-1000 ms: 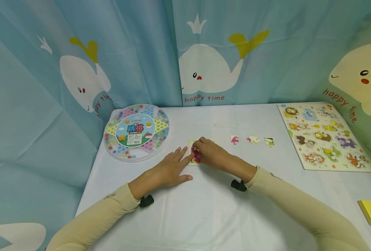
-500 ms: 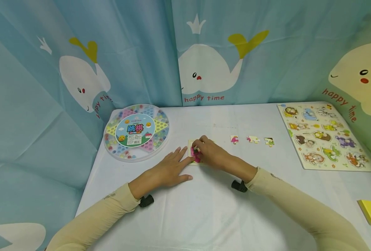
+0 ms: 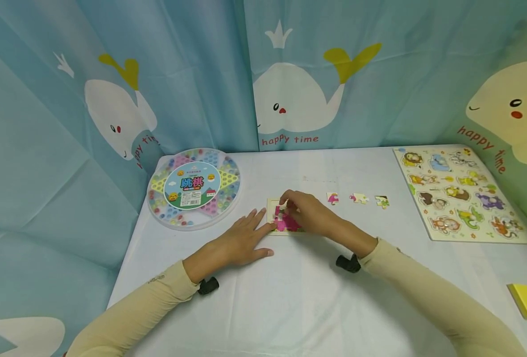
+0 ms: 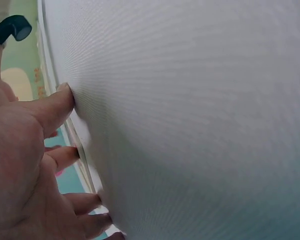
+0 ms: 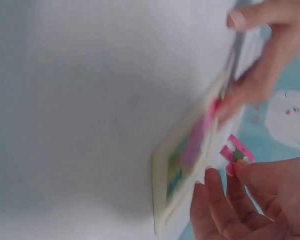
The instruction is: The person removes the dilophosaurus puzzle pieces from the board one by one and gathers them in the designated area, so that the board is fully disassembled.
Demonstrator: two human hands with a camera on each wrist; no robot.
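A small square jigsaw board (image 3: 269, 206) with a pale frame and pink pieces lies at mid-table. My left hand (image 3: 244, 243) rests flat on the tablecloth beside it, fingers spread, with the index fingertip on the board's left part. Over the board, my right hand (image 3: 310, 214) pinches a pink and green jigsaw piece (image 5: 245, 150) between thumb and index finger. In the right wrist view that piece is raised off the board, tilted. Part of the board's right side is hidden under the right hand in the head view.
Three loose jigsaw pieces (image 3: 360, 198) lie in a row to the right. A round Chinese checkers box (image 3: 227, 210) stands at the back left. An animal peg puzzle (image 3: 437, 208) lies at the far right, with a yellow block (image 3: 526, 301) nearer. Whale-print curtains surround the table.
My right hand has lifted from the board and shifted slightly right with the pink piece, uncovering more of the pink picture. The left hand has stayed put.
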